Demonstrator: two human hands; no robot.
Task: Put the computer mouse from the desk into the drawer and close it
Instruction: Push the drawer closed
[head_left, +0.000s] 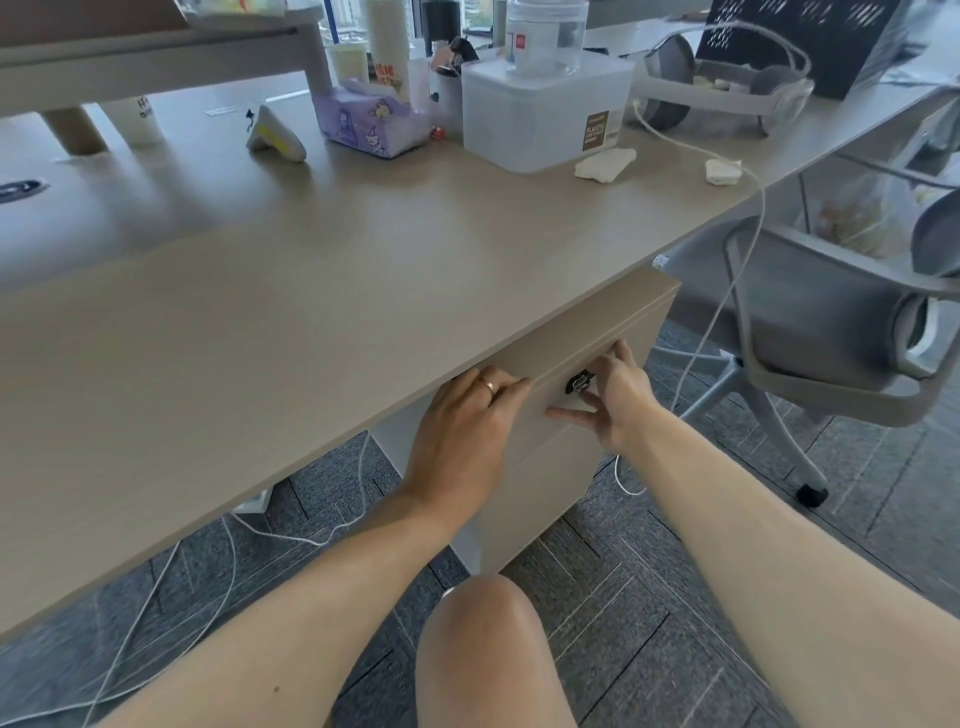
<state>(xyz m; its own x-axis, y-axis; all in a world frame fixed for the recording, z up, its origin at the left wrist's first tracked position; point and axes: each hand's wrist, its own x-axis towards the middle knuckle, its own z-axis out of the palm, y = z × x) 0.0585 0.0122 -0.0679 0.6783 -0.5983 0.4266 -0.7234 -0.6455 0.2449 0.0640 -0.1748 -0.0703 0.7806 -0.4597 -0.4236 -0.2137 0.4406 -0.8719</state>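
1. A bare knee sits nearest the camera, with both forearms reaching forward above it over grey carpet crossed by white cables.
2. The left hand, wearing a ring, lies palm-down against the upper drawer front of the pedestal under the desk; its fingers curl over the drawer's top edge, just under the desk edge.
3. The right hand is at the same drawer front, fingers loosely spread: thumb and a finger sit around the small metal lock, and the other fingers hook on the top edge further right. Whether it actually pinches the lock I cannot tell.
4. The drawer looks closed or very nearly so; no gap shows into it.
5. The desk is bare across its near half.
6. Further back, a light grey upright computer mouse stands on the desk, left of a purple tissue pack and well away from both hands.
7. Right of the tissues stands a white plastic container with a clear jar on top; two crumpled white wads lie in front.
8. A grey office chair stands at the right.
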